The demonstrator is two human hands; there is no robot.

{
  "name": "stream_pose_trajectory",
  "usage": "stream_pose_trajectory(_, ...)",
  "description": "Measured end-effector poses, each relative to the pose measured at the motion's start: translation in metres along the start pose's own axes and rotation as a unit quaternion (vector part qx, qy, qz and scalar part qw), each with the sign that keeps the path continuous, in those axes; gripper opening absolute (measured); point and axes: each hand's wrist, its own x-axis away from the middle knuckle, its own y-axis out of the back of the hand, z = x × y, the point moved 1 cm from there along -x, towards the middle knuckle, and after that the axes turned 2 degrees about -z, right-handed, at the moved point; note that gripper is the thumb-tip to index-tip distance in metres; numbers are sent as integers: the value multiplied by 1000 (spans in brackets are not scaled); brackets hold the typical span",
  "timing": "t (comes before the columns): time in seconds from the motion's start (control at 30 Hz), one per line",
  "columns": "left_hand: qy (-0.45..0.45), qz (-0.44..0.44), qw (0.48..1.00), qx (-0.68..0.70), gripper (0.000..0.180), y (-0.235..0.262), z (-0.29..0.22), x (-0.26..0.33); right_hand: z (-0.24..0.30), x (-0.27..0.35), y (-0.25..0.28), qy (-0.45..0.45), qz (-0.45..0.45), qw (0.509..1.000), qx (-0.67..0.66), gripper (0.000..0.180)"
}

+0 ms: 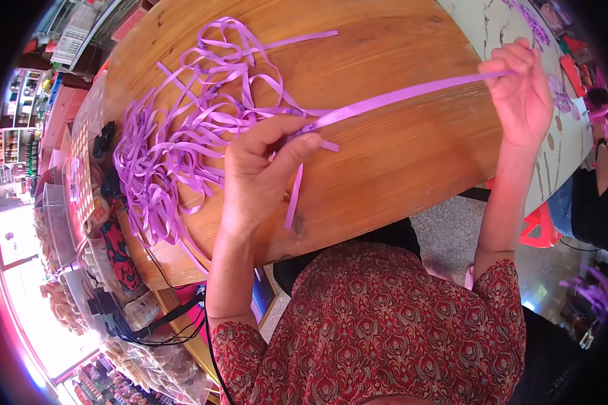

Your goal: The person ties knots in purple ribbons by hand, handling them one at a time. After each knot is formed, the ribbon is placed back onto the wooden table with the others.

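A flat purple ribbon (412,93) stretches taut between my two hands, above the wooden table. My left hand (267,158) pinches it between thumb and fingers at a darker, gathered or knotted spot; short ends of ribbon stick out beside the thumb and hang below. Out to the right and farther up, my right hand (520,91) has the other end pinched between thumb and fingertips. A loose heap of purple ribbons (175,145) with several dark gathered spots lies just left of and beyond my left hand.
The round wooden table (385,169) meets a white marbled table (554,155) at right, where more purple ribbon (534,27) lies. A red stool (540,226) stands beneath that side. Black cables (175,324) hang at the near left, by plastic bags and shelves. Another person sits at far right.
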Motion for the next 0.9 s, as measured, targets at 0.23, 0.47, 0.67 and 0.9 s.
stream_pose_trajectory(0.23,27,61,998,14,20,1,-3,15,-86,-16,-63,148,111,392,901,52)
stream_pose_trajectory(0.47,-27,116,992,-48,23,-6,-11,25,-144,-4,-54,172,215,556,784,39)
stream_pose_trajectory(0.67,-80,82,986,-118,8,6,-10,27,-137,0,-58,166,197,548,796,20)
stream_pose_trajectory(0.9,-119,-75,965,-220,4,74,-10,39,-50,18,-53,135,74,485,861,15)
